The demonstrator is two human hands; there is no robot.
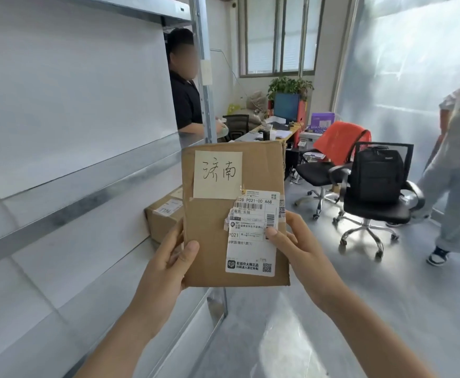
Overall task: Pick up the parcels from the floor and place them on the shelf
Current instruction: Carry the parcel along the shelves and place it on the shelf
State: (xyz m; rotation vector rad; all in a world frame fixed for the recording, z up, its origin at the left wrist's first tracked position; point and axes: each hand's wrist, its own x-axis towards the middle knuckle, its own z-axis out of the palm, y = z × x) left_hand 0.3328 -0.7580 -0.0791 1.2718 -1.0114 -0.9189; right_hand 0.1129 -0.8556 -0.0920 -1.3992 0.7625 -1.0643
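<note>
Metal shelf [92, 186] alongside, left hand [168, 264] and right hand [295, 248] fingers clasping upright cardboard parcel [212, 227]

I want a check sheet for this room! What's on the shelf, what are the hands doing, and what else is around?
Surface: metal shelf, one small box on it.
Job's things: flat cardboard parcel held up, handwritten note and shipping label facing the camera.
Clutter: backpack on a black office chair.
Hands: left hand and right hand grip the parcel's lower edges.
Cables: too far away to tell.
Surroundings: desk with monitor, plant, two people nearby.
</note>
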